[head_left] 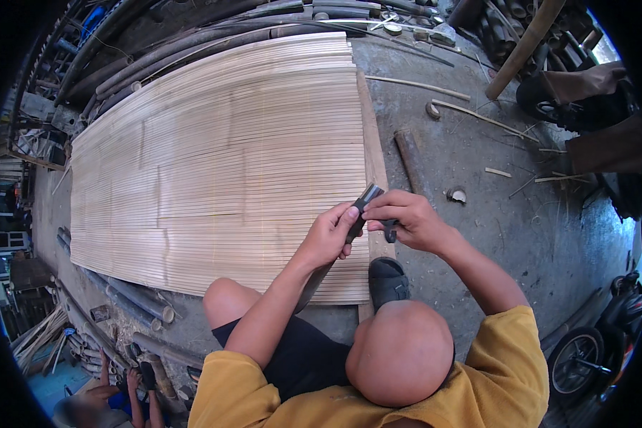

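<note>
My left hand [332, 233] is closed around a long dark flat tool [358, 220] whose upper end shows grey metal. Below that fist a dark, blade-like part [312, 289] runs down beside my left forearm. My right hand [409, 220] pinches near the upper end of the tool, its fingers bent. Under these fingers hangs a small dark hooked piece [390, 230]; whether it belongs to the tool, I cannot tell. Both hands are above the right edge of a wide mat of pale bamboo slats [228, 157], which lies on the floor.
A wooden strip [374, 135] runs along the mat's right edge. A brown tube [409, 160] and bamboo scraps [498, 172] lie farther right. My sandalled foot [389, 279] is close by. Dark poles [185, 57] lie behind the mat. Motorcycles [578, 362] stand right; another person [110, 399] sits lower left.
</note>
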`<state>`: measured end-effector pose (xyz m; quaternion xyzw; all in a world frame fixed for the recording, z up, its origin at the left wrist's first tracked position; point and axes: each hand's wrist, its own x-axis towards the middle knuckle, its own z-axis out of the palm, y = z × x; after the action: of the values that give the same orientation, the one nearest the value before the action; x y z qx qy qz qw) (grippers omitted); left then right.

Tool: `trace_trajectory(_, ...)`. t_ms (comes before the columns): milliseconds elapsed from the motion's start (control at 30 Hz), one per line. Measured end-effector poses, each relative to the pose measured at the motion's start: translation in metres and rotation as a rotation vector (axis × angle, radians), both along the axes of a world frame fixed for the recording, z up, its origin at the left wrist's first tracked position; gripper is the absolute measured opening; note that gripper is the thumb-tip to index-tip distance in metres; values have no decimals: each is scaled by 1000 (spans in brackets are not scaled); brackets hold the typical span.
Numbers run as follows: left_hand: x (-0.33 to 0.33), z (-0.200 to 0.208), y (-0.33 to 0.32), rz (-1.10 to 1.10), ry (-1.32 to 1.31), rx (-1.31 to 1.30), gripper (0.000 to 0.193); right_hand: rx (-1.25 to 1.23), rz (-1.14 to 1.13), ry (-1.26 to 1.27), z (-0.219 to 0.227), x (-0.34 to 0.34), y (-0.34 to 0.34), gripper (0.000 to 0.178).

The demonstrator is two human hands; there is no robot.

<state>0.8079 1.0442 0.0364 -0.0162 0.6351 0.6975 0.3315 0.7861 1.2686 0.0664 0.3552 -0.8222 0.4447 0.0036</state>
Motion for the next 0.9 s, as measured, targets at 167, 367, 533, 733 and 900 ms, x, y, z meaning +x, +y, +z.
trace_trajectory(167, 1, 2, -4, -40, -62, 35, 46, -38, 44, -145, 4, 4, 17, 20)
trace_trajectory(367, -1, 5, -1, -49, -132, 60, 47, -147, 34, -209, -5, 4, 18, 18)
trace_trajectory(533, -2, -13, 0, -3, -65, 255, 44, -152, 51, -231, -11, -1, 6, 16)
trace_trajectory(733, -2, -5, -2, 69, 18, 85, 38, -852, -118, -1028, -37, 22, 23, 16)
trace_trajectory(900, -2, -7, -4, 112, 55, 79, 38, -625, -537, -855, -40, 25, 36, 27)
